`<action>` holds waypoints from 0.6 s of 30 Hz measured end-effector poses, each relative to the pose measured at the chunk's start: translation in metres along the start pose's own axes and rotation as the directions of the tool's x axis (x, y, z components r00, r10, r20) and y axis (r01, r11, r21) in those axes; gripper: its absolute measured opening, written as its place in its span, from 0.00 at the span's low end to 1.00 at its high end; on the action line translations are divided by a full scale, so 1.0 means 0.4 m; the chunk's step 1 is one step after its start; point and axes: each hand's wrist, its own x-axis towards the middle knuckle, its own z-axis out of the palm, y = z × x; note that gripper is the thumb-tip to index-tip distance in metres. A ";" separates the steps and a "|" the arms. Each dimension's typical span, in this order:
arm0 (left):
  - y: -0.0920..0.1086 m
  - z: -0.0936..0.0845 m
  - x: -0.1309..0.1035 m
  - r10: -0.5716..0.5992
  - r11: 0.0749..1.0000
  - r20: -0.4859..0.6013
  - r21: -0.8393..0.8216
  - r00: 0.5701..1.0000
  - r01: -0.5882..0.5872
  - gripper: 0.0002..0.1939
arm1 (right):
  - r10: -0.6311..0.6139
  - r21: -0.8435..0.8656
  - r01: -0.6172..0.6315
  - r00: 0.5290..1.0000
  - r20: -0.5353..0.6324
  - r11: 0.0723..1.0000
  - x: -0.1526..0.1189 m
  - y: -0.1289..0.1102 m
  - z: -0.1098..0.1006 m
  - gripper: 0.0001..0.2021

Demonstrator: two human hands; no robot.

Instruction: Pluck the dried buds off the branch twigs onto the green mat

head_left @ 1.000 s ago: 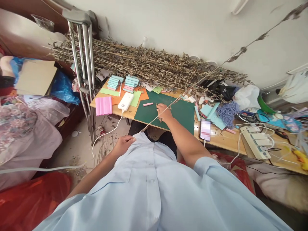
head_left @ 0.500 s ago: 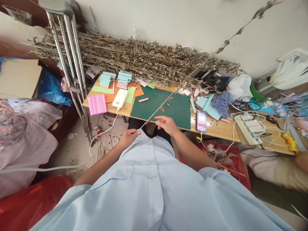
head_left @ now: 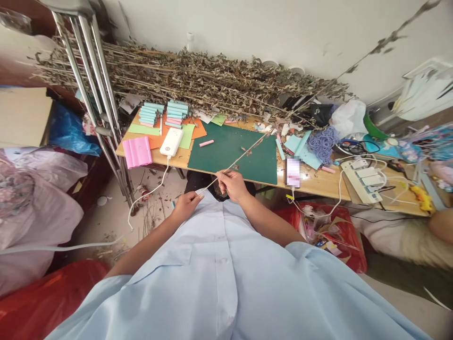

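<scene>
A long dried plant stalk [head_left: 245, 154] slants from my lap across the table toward the upper right, with withered leaves at its far end. My left hand [head_left: 188, 205] pinches its lower end. Just ahead of it, my right hand [head_left: 231, 185] has thumb and fingers closed on the same stalk. Beneath the stalk lies a dark green mat [head_left: 212, 153] with bits of dry leaf on it. A small pink paper roll [head_left: 206, 143] rests on the mat's left part.
A heap of dried stalks [head_left: 198, 80] lines the wall. Blue paper rolls [head_left: 177, 111] are stacked at left, near a white power bank [head_left: 171, 141] and pink paper [head_left: 138, 152]. A phone [head_left: 293, 172] and power strip [head_left: 361, 179] lie right. Crutches [head_left: 90, 71] stand at the left.
My right hand has moved left and down onto the stalk, its fingers closing on it. The left hand keeps its pinch. The view has shifted slightly.
</scene>
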 end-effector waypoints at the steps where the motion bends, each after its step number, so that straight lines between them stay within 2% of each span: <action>1: -0.019 -0.005 -0.009 -0.021 0.999 -0.009 0.043 1.000 0.021 0.27 | -0.009 0.008 0.009 1.000 -0.025 1.000 0.002 -0.011 -0.007 0.23; 5: -0.099 -0.030 -0.054 -0.109 0.981 -0.033 0.158 0.993 0.113 0.26 | -0.009 0.009 0.010 0.995 -0.099 1.000 0.012 -0.044 -0.029 0.24; 9: -0.178 -0.069 -0.109 -0.147 0.956 -0.056 0.247 0.988 0.156 0.25 | 0.035 0.022 -0.033 0.993 -0.111 0.999 0.024 -0.055 -0.051 0.23; 12: -0.228 -0.101 -0.152 -0.236 0.918 -0.080 0.308 0.968 0.250 0.26 | 0.059 0.045 -0.053 0.989 -0.137 0.998 0.038 -0.061 -0.070 0.22; 15: -0.252 -0.127 -0.186 -0.270 0.891 -0.082 0.356 0.959 0.282 0.24 | 0.092 0.044 -0.086 0.981 -0.171 0.995 0.064 -0.069 -0.087 0.20; 18: -0.254 -0.146 -0.202 -0.263 0.884 -0.081 0.380 0.961 0.274 0.24 | 0.134 0.030 -0.131 0.976 -0.172 0.991 0.104 -0.080 -0.101 0.18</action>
